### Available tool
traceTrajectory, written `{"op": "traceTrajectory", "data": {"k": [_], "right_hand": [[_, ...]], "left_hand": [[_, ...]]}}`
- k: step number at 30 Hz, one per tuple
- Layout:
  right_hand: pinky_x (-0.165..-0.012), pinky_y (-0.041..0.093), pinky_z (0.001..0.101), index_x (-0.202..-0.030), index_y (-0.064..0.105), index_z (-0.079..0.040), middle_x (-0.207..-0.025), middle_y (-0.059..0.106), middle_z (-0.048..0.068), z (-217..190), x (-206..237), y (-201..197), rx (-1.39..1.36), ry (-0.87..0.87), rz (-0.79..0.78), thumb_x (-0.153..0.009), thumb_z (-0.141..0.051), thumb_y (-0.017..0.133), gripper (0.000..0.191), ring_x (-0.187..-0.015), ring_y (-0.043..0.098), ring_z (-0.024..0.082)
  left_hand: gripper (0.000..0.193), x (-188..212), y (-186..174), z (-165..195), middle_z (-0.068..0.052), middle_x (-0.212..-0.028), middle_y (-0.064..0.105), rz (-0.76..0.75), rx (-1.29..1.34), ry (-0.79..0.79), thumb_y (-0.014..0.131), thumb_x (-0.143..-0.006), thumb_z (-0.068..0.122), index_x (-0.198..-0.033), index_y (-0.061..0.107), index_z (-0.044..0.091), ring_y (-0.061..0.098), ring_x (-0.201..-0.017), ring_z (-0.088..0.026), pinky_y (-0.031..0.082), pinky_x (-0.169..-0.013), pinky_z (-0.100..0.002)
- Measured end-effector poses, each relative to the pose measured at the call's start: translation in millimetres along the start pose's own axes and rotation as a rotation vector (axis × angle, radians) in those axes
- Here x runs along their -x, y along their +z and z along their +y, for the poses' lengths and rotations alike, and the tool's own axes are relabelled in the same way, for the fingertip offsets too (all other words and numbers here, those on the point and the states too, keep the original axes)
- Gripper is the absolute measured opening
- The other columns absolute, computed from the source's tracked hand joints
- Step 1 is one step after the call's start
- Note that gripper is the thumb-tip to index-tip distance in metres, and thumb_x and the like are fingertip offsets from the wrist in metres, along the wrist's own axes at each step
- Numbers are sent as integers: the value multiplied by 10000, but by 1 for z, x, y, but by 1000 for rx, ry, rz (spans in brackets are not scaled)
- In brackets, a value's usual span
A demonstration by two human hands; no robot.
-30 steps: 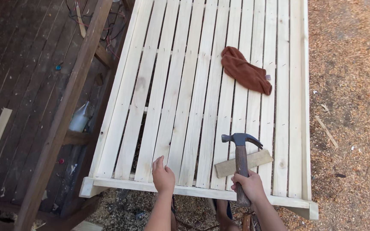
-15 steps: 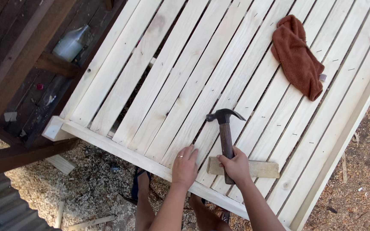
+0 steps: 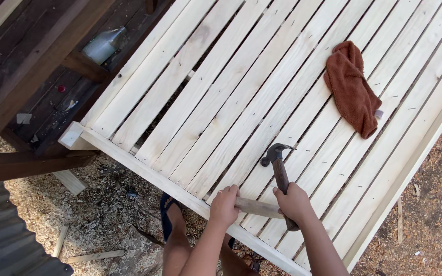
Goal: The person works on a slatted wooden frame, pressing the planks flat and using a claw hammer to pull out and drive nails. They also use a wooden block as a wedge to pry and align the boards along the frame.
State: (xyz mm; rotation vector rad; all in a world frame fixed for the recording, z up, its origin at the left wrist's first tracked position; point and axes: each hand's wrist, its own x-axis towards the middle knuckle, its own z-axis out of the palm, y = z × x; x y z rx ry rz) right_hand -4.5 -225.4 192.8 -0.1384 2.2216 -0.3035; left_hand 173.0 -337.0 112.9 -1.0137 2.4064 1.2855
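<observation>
Right now the hammer [image 3: 280, 174] lies in the closed right hand [image 3: 293, 202], its wooden handle gripped near the middle and its head over the pale slats. Beside it the left hand [image 3: 225, 205] wraps one end of a short wood piece [image 3: 258, 207], which seems to rest across the slatted frame [image 3: 195, 102] near its front rail. Farther up lies a brown cloth [image 3: 352, 88].

I see the slatted frame [image 3: 262, 97] running diagonally, with a cloth [image 3: 353, 88] lying on its far right slats. Near the front rail, my left hand [image 3: 224, 205] and right hand [image 3: 293, 202] sit side by side on a wood offcut [image 3: 258, 207]; the hammer [image 3: 281, 176] reaches away from the right. A bottle [image 3: 104, 44] lies far left, below the frame.
</observation>
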Motion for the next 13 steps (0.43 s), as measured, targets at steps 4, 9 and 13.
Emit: {"op": "traceTrajectory", "data": {"k": [4, 9, 13], "right_hand": [[-561, 597, 409, -1061, 555, 75, -782, 733, 164, -30, -19, -18, 125, 19, -94, -964, -259, 658, 363, -589, 752, 267], [-528, 540, 400, -1004, 642, 103, -727, 666, 138, -58, -33, -30, 193, 74, -175, -954, -141, 582, 256, -543, 656, 237], [-513, 500, 422, -1032, 620, 111, -708, 630, 137, -74, -33, -34, 182, 125, -209, -947, -112, 544, 251, -542, 617, 234]], "left_hand": [[401, 12, -48, -9, -99, -1039, 731, 206, 496, -93, 878, -737, 114, -1070, 662, 56, 698, -985, -250, 560, -847, -373], [297, 16, -129, -20, -108, -991, 760, 581, 850, 61, 806, -858, 142, -1099, 679, 24, 684, -915, -172, 564, -808, -286], [287, 27, -189, -4, -82, -952, 775, 623, 666, 154, 801, -865, 160, -1098, 677, 49, 735, -881, -191, 578, -787, -291]]}}
